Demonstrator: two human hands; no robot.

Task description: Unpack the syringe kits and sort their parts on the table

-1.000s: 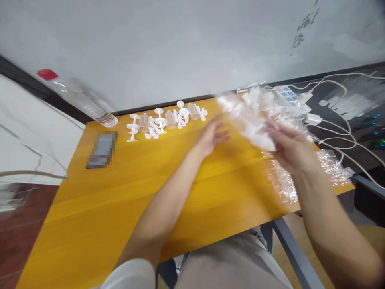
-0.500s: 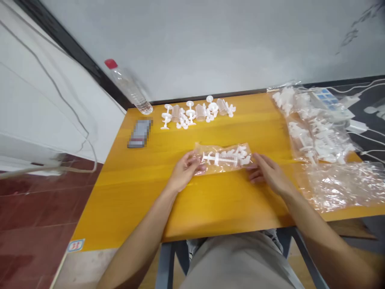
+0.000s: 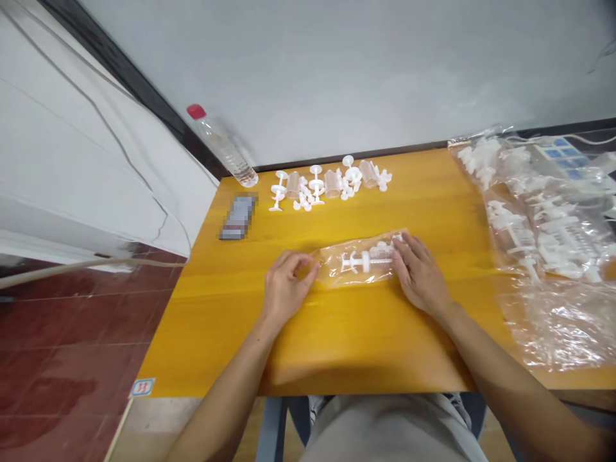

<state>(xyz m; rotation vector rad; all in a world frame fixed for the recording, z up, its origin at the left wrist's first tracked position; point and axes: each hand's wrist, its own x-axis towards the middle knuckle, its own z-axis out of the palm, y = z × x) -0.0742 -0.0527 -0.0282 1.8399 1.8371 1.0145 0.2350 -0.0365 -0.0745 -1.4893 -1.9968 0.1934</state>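
A small clear plastic bag (image 3: 359,262) with white plastic parts inside lies flat on the yellow table (image 3: 337,333). My left hand (image 3: 285,286) pinches the bag's left end, fingers curled. My right hand (image 3: 421,276) rests on the bag's right end, its fingers pressing the plastic down over the white parts.
A row of white plastic pieces and clear cups (image 3: 332,183) lies along the table's far edge. A water bottle with a red cap (image 3: 221,146) and a phone (image 3: 237,217) sit at the far left. Several clear bags of parts (image 3: 543,224) cover the right side, with a power strip (image 3: 568,154) behind.
A second ago my right hand held a bag in the air at the right; half a second ago it lay on the table between both hands. Both hands have since closed in on its ends.
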